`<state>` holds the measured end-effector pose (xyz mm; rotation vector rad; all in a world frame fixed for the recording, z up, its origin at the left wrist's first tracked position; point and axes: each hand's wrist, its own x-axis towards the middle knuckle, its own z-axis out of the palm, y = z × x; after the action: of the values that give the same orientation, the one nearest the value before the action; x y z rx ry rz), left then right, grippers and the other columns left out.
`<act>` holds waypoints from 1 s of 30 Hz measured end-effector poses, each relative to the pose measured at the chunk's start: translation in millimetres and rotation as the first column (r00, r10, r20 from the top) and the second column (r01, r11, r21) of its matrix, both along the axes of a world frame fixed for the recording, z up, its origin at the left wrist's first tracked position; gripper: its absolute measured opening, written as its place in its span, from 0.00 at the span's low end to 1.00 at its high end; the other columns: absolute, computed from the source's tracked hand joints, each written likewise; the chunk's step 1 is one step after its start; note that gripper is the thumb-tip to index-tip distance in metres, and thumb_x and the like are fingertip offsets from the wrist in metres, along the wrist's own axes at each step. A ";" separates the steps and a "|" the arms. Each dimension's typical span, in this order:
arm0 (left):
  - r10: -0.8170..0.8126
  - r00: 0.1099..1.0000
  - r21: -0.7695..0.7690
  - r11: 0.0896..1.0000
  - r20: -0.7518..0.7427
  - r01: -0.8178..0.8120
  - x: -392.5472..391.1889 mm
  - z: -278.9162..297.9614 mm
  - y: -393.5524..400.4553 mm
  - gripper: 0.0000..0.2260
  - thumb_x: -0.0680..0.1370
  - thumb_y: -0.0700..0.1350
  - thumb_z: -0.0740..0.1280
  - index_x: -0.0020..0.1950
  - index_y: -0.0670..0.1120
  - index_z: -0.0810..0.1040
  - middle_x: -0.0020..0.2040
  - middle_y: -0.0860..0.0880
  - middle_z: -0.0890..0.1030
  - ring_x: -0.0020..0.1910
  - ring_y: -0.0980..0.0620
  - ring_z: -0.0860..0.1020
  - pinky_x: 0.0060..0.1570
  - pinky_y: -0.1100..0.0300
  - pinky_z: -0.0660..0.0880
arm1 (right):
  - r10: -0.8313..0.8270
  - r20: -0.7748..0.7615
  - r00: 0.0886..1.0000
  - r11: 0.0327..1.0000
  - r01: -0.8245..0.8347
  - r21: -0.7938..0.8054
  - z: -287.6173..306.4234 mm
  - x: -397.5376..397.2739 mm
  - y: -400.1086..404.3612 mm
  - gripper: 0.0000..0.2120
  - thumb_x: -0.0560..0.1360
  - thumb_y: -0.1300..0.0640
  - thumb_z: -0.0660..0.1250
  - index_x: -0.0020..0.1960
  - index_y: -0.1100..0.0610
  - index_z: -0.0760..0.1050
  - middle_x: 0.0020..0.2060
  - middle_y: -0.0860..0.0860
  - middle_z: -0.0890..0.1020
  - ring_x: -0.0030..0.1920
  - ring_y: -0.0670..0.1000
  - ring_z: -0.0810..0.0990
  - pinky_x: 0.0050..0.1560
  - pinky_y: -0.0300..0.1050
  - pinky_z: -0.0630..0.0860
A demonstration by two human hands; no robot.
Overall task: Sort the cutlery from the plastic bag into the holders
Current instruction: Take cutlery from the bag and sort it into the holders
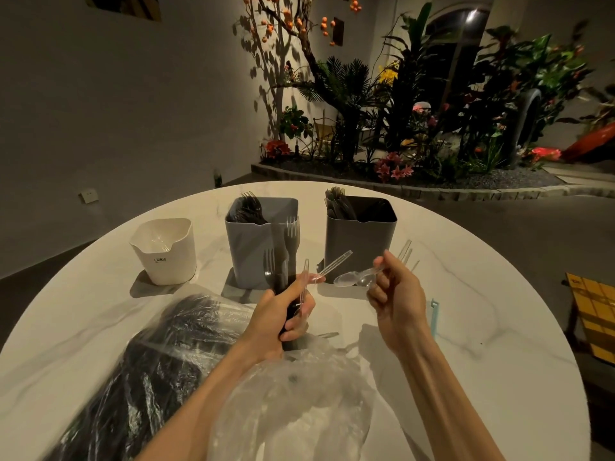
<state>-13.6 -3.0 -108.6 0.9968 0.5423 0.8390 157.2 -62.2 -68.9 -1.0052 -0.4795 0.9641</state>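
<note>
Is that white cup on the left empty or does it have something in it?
Nearly empty: the white holder shows only a faint clear utensil inside, unlike the other two holders.

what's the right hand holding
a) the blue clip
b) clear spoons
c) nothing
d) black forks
b: the right hand pinches a few clear spoons by their handles, bowls pointing left; the black forks are gripped in the left hand, and the blue clip lies on the table beside the right wrist.
</note>
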 end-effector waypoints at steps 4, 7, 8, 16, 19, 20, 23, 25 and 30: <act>-0.027 0.999 -0.023 0.999 0.019 0.027 1.2 2.4 -1.4 0.20 0.78 0.51 0.65 0.61 0.37 0.74 0.29 0.47 0.70 0.19 0.57 0.60 0.20 0.62 0.51 | 0.074 0.047 0.996 0.993 -0.069 -0.092 -0.8 -10.4 1.3 0.20 0.82 0.53 0.61 0.32 0.57 0.74 0.30 0.51 0.75 0.31 0.47 0.72 0.31 0.40 0.67; -0.046 0.999 -0.043 0.998 0.026 0.047 0.3 1.1 -0.7 0.18 0.78 0.51 0.65 0.60 0.38 0.75 0.29 0.47 0.70 0.19 0.57 0.60 0.19 0.63 0.51 | 0.154 -0.069 0.986 0.987 -0.156 -0.031 -1.7 -14.7 3.1 0.20 0.84 0.55 0.59 0.34 0.60 0.71 0.31 0.55 0.77 0.40 0.56 0.82 0.45 0.48 0.80; -0.054 0.998 -0.042 0.998 0.022 0.055 0.1 0.8 -0.5 0.17 0.78 0.51 0.65 0.59 0.38 0.75 0.30 0.47 0.70 0.19 0.57 0.60 0.19 0.63 0.51 | 0.169 -0.094 0.981 0.985 -0.171 -0.015 -2.4 -16.8 4.2 0.20 0.85 0.55 0.57 0.35 0.60 0.70 0.30 0.55 0.76 0.41 0.58 0.83 0.45 0.49 0.82; -0.145 0.984 -0.033 0.989 -0.101 0.142 1.0 1.5 -2.7 0.18 0.80 0.52 0.64 0.59 0.38 0.76 0.31 0.46 0.69 0.20 0.57 0.60 0.17 0.66 0.56 | 0.196 0.238 0.951 0.981 -0.189 -0.055 -5.1 -29.9 3.6 0.18 0.80 0.44 0.63 0.52 0.59 0.78 0.25 0.48 0.64 0.25 0.45 0.61 0.25 0.36 0.60; -0.066 0.991 -0.023 0.998 -0.116 0.064 3.9 0.8 -2.6 0.19 0.82 0.52 0.62 0.64 0.39 0.76 0.31 0.46 0.69 0.20 0.58 0.60 0.17 0.66 0.56 | 0.091 0.242 0.966 0.996 -0.091 -0.011 -4.4 -24.3 4.3 0.17 0.81 0.46 0.62 0.43 0.59 0.77 0.26 0.50 0.66 0.25 0.45 0.62 0.24 0.35 0.60; -0.036 0.995 -0.033 0.999 -0.090 0.033 3.9 1.2 -1.7 0.19 0.82 0.52 0.61 0.65 0.39 0.75 0.31 0.46 0.70 0.20 0.57 0.60 0.17 0.66 0.56 | 0.061 0.225 0.972 0.998 -0.063 0.000 -4.1 -20.0 3.9 0.18 0.81 0.46 0.62 0.43 0.59 0.77 0.27 0.50 0.66 0.25 0.45 0.62 0.24 0.35 0.60; -0.007 0.999 -0.048 0.999 -0.039 0.005 1.1 2.5 1.1 0.19 0.84 0.51 0.58 0.62 0.36 0.76 0.33 0.45 0.72 0.20 0.57 0.61 0.18 0.65 0.56 | 0.069 0.298 0.952 0.997 -0.055 -0.055 -5.4 -13.0 1.9 0.18 0.80 0.45 0.63 0.43 0.58 0.81 0.25 0.49 0.68 0.26 0.45 0.63 0.26 0.36 0.61; -0.017 0.998 -0.026 1.000 -0.055 0.015 -0.7 2.5 0.8 0.18 0.84 0.50 0.58 0.58 0.37 0.79 0.35 0.46 0.73 0.20 0.57 0.61 0.19 0.65 0.57 | 0.168 0.358 0.918 0.983 -0.131 -0.126 -7.1 -17.4 1.7 0.18 0.79 0.43 0.64 0.43 0.56 0.82 0.24 0.47 0.70 0.26 0.44 0.63 0.27 0.36 0.60; 0.073 0.959 0.175 0.984 -0.275 -0.025 -1.4 8.6 -7.6 0.11 0.77 0.51 0.69 0.47 0.44 0.85 0.31 0.48 0.77 0.21 0.56 0.64 0.21 0.66 0.60 | 0.177 0.464 0.868 0.980 -0.112 -0.164 -13.0 -23.4 6.2 0.19 0.80 0.43 0.62 0.46 0.56 0.83 0.29 0.48 0.78 0.25 0.41 0.70 0.25 0.33 0.64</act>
<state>-15.0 -10.5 -100.1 1.2744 0.7490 0.8020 133.8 -55.9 -81.9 -1.3519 -0.9248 0.8846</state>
